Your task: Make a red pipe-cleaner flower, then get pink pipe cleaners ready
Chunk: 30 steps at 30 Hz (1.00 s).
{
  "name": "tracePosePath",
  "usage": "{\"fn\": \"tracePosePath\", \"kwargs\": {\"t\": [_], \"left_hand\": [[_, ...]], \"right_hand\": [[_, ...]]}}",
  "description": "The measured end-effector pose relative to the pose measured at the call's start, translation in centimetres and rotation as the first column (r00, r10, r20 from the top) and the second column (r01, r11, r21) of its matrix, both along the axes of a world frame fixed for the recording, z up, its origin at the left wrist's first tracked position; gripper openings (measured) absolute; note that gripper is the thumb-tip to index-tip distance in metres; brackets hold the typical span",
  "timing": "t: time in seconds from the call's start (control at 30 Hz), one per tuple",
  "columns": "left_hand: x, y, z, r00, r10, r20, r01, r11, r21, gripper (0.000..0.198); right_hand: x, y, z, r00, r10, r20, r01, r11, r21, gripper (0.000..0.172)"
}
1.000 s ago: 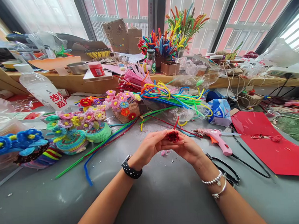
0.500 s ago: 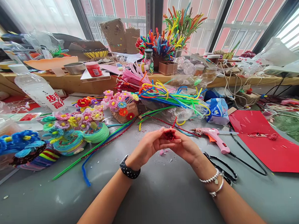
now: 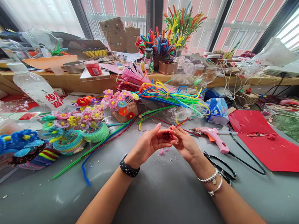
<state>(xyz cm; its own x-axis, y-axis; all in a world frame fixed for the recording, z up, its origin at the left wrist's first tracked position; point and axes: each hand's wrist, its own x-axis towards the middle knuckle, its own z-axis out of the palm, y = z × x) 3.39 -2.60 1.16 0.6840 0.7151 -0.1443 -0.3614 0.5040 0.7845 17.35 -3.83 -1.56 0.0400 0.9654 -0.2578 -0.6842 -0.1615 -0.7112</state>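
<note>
A dark red glittery pipe cleaner [image 3: 167,136] is coiled into a small bunch between my two hands, and a loose end seems to stick out beyond the fingers to the upper right. My left hand [image 3: 150,140] cups the coil from the left, its thumb raised above and fingers closed beneath. From the other side, my right hand [image 3: 187,144] pinches the coil's right edge with its fingertips. Both hands are lifted over the grey table [image 3: 153,197]. Part of the coil is hidden by the fingers.
To the right lie a pink glue gun [image 3: 217,138], black-handled scissors [image 3: 223,168] and a red sheet [image 3: 272,143]. Pipe-cleaner flower pots [image 3: 71,141] stand at left. Behind the hands sit loose pipe cleaners [image 3: 173,96], a flower basket [image 3: 124,112] and a blue packet [image 3: 217,110].
The coil has turned and shifted slightly left, its loose end now leaning rightward instead of upright. My left thumb has lifted, and my right hand has drawn slightly to the right.
</note>
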Motion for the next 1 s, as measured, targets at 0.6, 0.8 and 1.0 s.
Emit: {"fn": "tracePosePath", "kwargs": {"t": [0.6,0.8,1.0], "left_hand": [[-0.5,0.3,1.2,0.991,0.125,0.058,-0.109,0.970,-0.215,0.049],[-0.6,-0.1,1.7,0.981,0.033,0.194,-0.022,0.998,-0.057,0.050],[-0.8,0.1,1.7,0.948,0.194,0.252,-0.209,0.977,0.035,0.037]], "right_hand": [[0.6,0.4,-0.1,0.993,-0.038,0.110,0.030,0.997,0.074,0.015],[1.5,0.8,-0.6,0.994,0.081,0.074,-0.075,0.994,-0.086,0.015],[2.4,1.1,-1.0,0.996,0.032,0.080,-0.024,0.995,-0.092,0.013]]}}
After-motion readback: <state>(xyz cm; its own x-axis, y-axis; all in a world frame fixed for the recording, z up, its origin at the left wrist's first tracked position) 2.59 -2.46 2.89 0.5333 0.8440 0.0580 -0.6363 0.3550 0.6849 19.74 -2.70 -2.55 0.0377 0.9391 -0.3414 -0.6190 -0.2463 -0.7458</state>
